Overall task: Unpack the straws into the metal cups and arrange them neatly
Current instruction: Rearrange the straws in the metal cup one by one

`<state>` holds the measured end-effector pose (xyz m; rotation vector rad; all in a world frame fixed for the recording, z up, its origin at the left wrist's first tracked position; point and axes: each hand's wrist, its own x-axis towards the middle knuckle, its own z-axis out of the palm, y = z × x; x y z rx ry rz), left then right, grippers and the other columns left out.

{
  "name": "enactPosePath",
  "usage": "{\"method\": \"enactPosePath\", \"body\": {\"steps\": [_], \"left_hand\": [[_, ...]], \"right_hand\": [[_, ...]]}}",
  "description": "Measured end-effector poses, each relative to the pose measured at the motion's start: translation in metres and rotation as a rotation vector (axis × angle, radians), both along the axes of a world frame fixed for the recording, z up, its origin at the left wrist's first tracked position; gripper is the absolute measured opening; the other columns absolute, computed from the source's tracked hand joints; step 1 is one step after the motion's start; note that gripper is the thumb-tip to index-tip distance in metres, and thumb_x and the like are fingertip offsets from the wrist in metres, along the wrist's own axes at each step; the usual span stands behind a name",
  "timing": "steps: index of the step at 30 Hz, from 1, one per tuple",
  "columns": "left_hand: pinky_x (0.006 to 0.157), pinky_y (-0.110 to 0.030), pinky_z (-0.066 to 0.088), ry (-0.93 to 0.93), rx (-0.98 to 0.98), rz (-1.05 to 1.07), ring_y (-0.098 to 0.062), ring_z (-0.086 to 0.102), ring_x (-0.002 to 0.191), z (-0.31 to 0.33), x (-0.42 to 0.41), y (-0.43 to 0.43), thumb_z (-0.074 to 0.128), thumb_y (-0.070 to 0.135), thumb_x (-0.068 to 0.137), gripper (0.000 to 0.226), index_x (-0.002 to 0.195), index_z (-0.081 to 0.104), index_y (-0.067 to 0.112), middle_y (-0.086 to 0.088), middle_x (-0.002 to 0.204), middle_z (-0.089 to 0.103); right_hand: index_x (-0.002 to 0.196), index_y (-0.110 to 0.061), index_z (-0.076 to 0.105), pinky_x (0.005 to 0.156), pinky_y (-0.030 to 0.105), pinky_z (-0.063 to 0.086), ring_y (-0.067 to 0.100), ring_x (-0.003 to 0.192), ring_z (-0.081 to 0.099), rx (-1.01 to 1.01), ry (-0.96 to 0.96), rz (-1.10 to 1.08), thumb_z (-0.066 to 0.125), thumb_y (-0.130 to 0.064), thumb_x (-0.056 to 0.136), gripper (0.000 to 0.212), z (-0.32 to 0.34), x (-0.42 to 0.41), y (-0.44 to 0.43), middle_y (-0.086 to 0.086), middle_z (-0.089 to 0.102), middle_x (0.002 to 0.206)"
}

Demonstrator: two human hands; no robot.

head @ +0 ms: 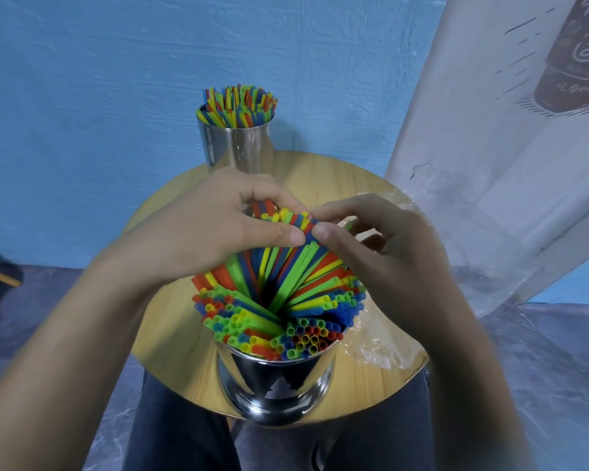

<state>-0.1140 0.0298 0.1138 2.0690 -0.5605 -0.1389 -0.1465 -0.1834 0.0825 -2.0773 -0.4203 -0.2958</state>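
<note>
While the near metal cup [276, 379] is sitting on the table [170, 334], both grips are pinching its straws [279, 283] (left hand [218, 229], right hand [381, 246]). Behind, the far cup [235, 144] is standing full.

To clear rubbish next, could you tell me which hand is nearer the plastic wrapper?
Right. The right hand is beside the plastic wrapper; the left hand, across the straws.

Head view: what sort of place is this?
Likely an informal home or small-shop corner, not a lab: a small round wooden table sits over the person's lap, backed by a rough blue painted wall, with a white printed banner leaning at the right.
</note>
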Motion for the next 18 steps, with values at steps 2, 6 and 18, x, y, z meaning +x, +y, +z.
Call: {"method": "enactPosePath", "body": {"steps": [2,6,18], "left_hand": [[0.082,-0.029,0.056,-0.018,-0.003,-0.013,-0.009,0.071,0.091,0.0001,-0.0005,-0.0004,0.079,0.039,0.075,0.014,0.089,0.079,0.038,0.008,0.098,0.072],[0.079,-0.024,0.058,-0.014,-0.012,-0.031,-0.007,0.073,0.089,0.0013,-0.0023,0.0012,0.078,0.032,0.079,0.014,0.093,0.079,0.036,0.01,0.096,0.075],[0.082,-0.039,0.06,-0.014,-0.034,0.03,-0.016,0.074,0.086,0.0017,-0.003,0.0013,0.08,0.026,0.079,0.016,0.095,0.075,0.029,0.002,0.09,0.077]], "right_hand": [[0.095,-0.042,0.071,0.07,0.026,0.055,0.01,0.093,0.066,0.021,0.016,0.012,0.065,-0.047,0.09,0.01,0.0021,-0.0002,0.0003,-0.016,0.069,0.099],[0.094,-0.041,0.069,0.072,0.044,0.059,0.014,0.094,0.067,0.058,0.065,0.054,0.067,-0.042,0.089,0.006,0.0057,-0.0008,-0.0004,-0.016,0.068,0.096],[0.091,-0.034,0.072,0.072,0.038,0.058,0.014,0.096,0.066,0.065,0.068,0.042,0.065,-0.047,0.089,0.015,0.004,-0.003,-0.0005,-0.016,0.068,0.096]]}}
